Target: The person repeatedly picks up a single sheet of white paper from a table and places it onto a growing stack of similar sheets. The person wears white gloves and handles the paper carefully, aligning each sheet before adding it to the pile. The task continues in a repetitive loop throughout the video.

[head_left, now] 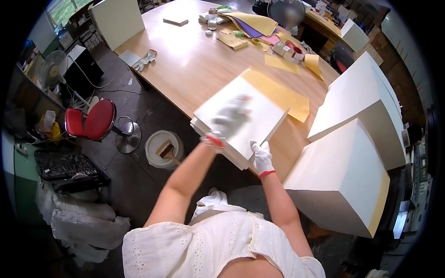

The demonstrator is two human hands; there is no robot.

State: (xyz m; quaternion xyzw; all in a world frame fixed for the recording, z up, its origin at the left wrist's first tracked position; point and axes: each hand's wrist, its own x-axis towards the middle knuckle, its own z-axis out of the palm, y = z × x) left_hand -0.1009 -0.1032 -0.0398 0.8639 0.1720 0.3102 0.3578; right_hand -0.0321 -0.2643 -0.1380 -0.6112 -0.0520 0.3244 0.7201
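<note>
A stack of white sheets [266, 118] lies at the near edge of the wooden table, partly over a yellow sheet [296, 99]. My left hand [232, 113], in a grey-white glove with a red cuff, is above the top sheet and smeared by motion. Whether it touches the paper, and how its fingers are set, I cannot make out. At the stack's near right edge my right hand [262, 157], in a white glove with a red cuff, is closed on the edge. Its fingers on the underside are hidden.
Large white stacks [343, 162] stand at the right. Yellow papers [252, 23], a glass jar [212, 19] and tape rolls lie on the table's far side. A pair of gloves [146, 60] rests at its left edge. Below are a bucket with a brush [162, 148] and a red chair [99, 119].
</note>
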